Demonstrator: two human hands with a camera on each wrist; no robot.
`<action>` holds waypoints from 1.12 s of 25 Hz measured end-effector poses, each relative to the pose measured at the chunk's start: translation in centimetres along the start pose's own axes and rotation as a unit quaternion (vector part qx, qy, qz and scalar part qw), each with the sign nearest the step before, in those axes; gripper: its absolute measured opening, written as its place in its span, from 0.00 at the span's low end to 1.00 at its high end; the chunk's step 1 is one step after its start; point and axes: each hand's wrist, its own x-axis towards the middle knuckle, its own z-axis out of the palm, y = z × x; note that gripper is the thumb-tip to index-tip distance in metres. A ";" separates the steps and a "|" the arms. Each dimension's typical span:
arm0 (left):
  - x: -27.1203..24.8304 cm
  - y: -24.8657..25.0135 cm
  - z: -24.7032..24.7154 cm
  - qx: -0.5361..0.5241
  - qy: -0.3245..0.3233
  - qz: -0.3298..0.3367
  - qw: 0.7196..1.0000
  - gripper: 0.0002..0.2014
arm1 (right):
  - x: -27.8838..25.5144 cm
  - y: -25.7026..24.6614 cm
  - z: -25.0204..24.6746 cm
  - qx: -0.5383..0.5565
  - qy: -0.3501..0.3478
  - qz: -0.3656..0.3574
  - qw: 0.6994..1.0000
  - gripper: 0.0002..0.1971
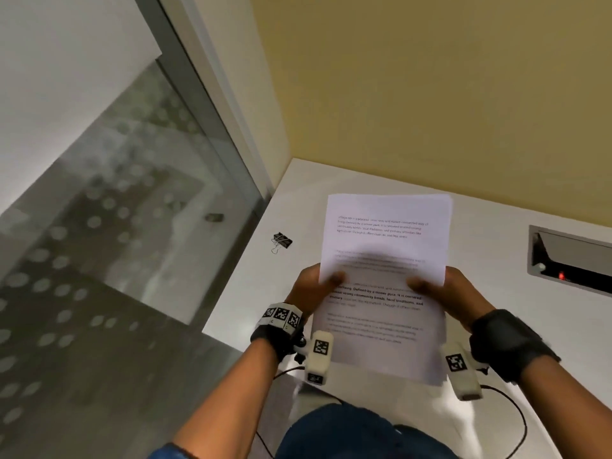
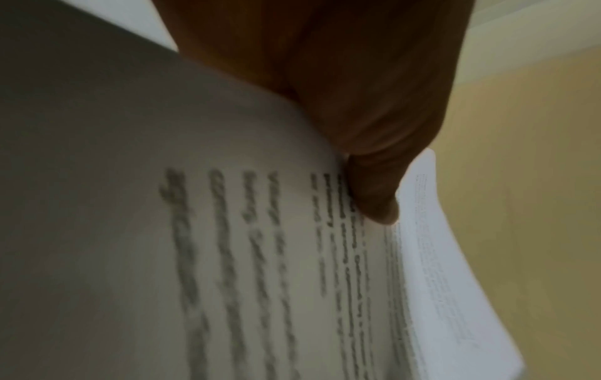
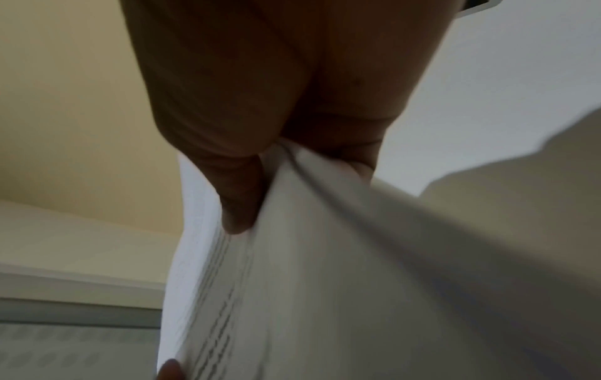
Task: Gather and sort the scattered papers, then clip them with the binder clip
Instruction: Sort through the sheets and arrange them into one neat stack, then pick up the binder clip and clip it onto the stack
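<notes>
Both hands hold a stack of printed white papers (image 1: 384,260) up off the white table (image 1: 298,283). My left hand (image 1: 318,286) pinches the stack's left edge, thumb on the front sheet. My right hand (image 1: 440,289) pinches the right edge the same way. In the left wrist view the thumb (image 2: 374,195) presses on the papers (image 2: 260,257), whose sheets sit staggered. In the right wrist view the thumb (image 3: 237,205) lies on the papers (image 3: 325,282), fingers behind. A black binder clip (image 1: 282,241) with silver handles lies on the table left of the stack, apart from both hands.
A yellow wall (image 1: 430,94) rises behind the table. A recessed grey socket box (image 1: 569,260) with a red light sits in the table at right. A glass partition (image 1: 116,210) stands along the table's left edge. Cables (image 1: 516,422) trail near my lap.
</notes>
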 end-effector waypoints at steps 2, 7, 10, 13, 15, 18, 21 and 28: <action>1.3 0.0 -2.3 -0.027 0.025 -0.046 0.998 0.10 | 0.6 -0.4 0.3 -0.033 0.011 -0.007 0.999 0.15; 6.6 -2.4 -10.9 -0.016 0.170 -0.152 0.974 0.10 | 1.3 -0.8 0.7 -0.091 0.038 0.028 0.995 0.26; 9.8 -3.7 -14.1 0.025 0.180 -0.189 0.965 0.17 | 1.0 -0.7 1.1 -0.079 0.068 0.053 0.993 0.46; 12.5 -4.5 -15.5 0.033 0.147 -0.220 0.964 0.22 | 0.3 -0.1 1.6 -0.065 0.093 0.067 0.991 0.44; 13.5 -4.6 -15.6 0.051 0.135 -0.230 0.962 0.25 | -0.2 0.2 2.0 -0.059 0.109 0.078 0.989 0.40; 13.9 -3.7 -14.9 0.057 0.130 -0.232 0.962 0.19 | -1.1 0.5 2.4 -0.044 0.127 0.101 0.986 0.41; 14.4 -3.5 -14.7 0.092 0.110 -0.214 0.966 0.11 | -1.6 0.8 2.1 -0.048 0.130 0.107 0.985 0.49; 13.2 -3.9 -14.6 -0.101 0.115 -0.195 0.969 0.10 | -1.4 0.7 1.7 -0.031 0.142 0.097 0.985 0.43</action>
